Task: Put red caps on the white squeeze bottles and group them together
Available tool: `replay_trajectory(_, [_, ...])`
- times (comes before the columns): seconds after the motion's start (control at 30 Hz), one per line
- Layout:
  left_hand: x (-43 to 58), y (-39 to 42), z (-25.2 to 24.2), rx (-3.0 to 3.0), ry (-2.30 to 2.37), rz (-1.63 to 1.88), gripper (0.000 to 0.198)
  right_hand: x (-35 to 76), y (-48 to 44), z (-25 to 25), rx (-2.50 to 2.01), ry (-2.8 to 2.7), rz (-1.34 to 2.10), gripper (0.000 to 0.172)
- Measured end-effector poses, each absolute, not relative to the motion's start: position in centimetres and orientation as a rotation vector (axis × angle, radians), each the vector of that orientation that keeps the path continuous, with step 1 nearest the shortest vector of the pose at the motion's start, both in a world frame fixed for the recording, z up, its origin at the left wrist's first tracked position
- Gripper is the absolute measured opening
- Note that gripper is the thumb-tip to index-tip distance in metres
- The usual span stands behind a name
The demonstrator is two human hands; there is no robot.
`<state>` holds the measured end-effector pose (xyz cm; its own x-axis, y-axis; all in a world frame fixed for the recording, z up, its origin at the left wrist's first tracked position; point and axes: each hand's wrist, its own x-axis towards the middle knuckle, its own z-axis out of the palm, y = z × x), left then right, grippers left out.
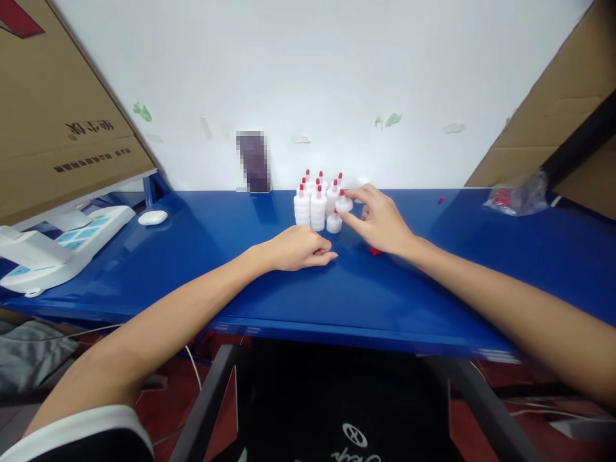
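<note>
Several white squeeze bottles with pointed red caps stand upright in a tight cluster on the blue table, close to the wall. At the cluster's right front corner, my right hand has its thumb and index finger closed round a white bottle with a red tip. Another bottle stands just in front of it, by the thumb. My left hand rests on the table before the cluster, fingers curled in, with nothing visible in it. Small red caps lie partly hidden under my right hand.
A clear plastic bag with red pieces lies at the right, with a loose red cap nearer the middle. On the left are a white earbud-type case and a white device. A blurred phone-like object leans on the wall. Cardboard flanks the table.
</note>
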<state>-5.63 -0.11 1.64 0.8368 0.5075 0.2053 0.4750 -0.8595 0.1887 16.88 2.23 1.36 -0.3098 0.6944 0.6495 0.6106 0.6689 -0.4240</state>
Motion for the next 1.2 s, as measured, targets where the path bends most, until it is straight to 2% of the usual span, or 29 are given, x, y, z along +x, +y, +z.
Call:
replay_trajectory(0.1, [-5.6,-0.1,1.7,2.881,0.782,0.369,0.046,16.7,2.2,1.4,-1.048,-2.007,0.174,0.031])
replay_trajectory(0.33, [-5.7,-0.1,1.6,2.876,0.787,0.373,0.048,16.5,2.2,1.2,-1.144,-2.022,0.155,0.02])
replay_trajectory(0.8, [-5.7,-0.2,1.6,2.871,0.769,0.395,0.047,16.9,1.9,1.9,-1.076,-2.025,0.131,0.02])
replay_trajectory(0.93, [-5.6,-0.4,1.8,2.866,0.758,0.456,0.046,17.0,0.5,2.5,-0.899,-2.055,0.335,0.021])
replay_trajectory(1.1, [-5.7,-0.2,1.7,2.873,0.771,0.491,0.045,15.8,-1.1,2.1,-0.732,-2.155,0.676,0.038])
replay_trajectory(1.2, [-5.9,0.0,1.4,2.891,0.758,0.46,0.042,15.4,-1.6,2.0,-0.728,-2.23,0.788,0.034])
